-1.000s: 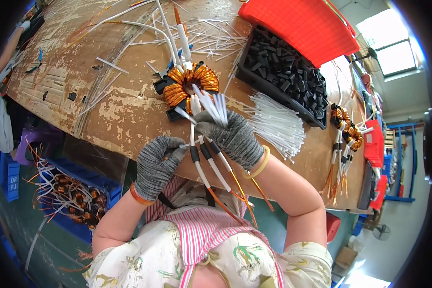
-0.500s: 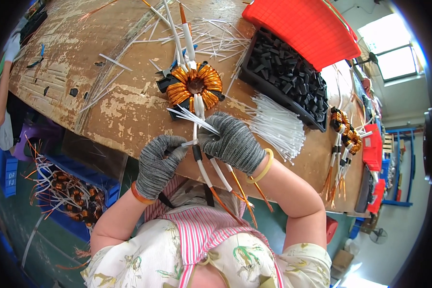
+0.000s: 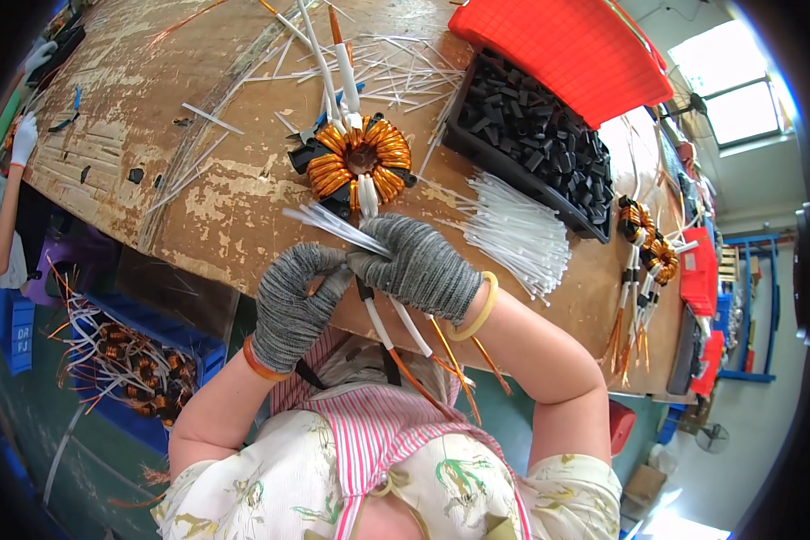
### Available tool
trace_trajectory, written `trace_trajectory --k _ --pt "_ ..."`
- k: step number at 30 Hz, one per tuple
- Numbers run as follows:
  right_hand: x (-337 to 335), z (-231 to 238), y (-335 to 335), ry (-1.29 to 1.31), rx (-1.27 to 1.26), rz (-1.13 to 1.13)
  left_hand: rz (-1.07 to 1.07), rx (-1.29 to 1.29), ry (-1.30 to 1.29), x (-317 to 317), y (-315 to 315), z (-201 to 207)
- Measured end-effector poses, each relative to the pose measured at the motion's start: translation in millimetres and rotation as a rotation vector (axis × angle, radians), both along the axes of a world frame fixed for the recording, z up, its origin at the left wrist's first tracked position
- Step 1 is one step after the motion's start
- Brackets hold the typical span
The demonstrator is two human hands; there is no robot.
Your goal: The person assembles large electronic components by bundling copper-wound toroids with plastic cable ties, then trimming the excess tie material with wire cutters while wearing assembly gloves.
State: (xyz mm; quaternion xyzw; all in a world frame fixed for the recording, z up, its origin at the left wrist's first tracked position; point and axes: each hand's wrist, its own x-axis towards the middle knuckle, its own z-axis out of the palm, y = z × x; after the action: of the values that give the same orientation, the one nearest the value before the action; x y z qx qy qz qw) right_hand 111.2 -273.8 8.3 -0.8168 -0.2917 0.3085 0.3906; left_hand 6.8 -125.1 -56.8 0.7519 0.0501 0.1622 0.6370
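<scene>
A copper-wound ring coil [image 3: 392, 153] with black holders lies on the table, its white-sleeved leads [image 3: 367, 196] running toward me. My right hand [image 3: 423, 265], in a grey knitted glove, is closed over these leads and clasps a bundle of white cable ties [image 3: 328, 225]. Against it, the gloved fingertips of my left hand [image 3: 297, 301] are pinched together at a cable tie on the leads; my fingers mostly hide that tie. Just below my hands, a short black tube [image 3: 364, 289] sits on one lead. White sleeves [image 3: 378, 324] and bare copper ends [image 3: 414, 382] hang past the table edge.
Loose white cable ties [image 3: 517, 238] lie beside a black bin of black tube pieces [image 3: 531, 126], with a red basket [image 3: 567, 58] behind. More coils [image 3: 648, 238] rest at right. A blue crate [image 3: 211, 360] holds coils at lower left. A co-worker's gloved hand [image 3: 25, 139] shows far left.
My right hand has shifted left and down until it meets my left fingertips, covering the tie. The tie bundle and coil moved slightly left. At far left, the co-worker's hands moved.
</scene>
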Motion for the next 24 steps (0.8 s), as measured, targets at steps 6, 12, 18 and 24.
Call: trace_trajectory --k 6,12,18,24 --pt "-9.1 2.8 0.3 0.353 0.321 -0.179 -0.031 0.103 -0.049 2.8 7.8 10.3" --pt "-0.8 -4.3 -4.4 0.372 0.242 -0.083 -0.167 0.46 -0.028 4.9 29.4 24.8" --pt "9.3 -17.0 -8.8 -0.376 0.07 0.273 -0.194 -0.466 0.029 -16.0 38.8 37.3" --pt "8.9 -7.7 -13.8 -0.396 -0.007 0.226 -0.074 -0.508 0.007 -11.8 39.8 31.3"
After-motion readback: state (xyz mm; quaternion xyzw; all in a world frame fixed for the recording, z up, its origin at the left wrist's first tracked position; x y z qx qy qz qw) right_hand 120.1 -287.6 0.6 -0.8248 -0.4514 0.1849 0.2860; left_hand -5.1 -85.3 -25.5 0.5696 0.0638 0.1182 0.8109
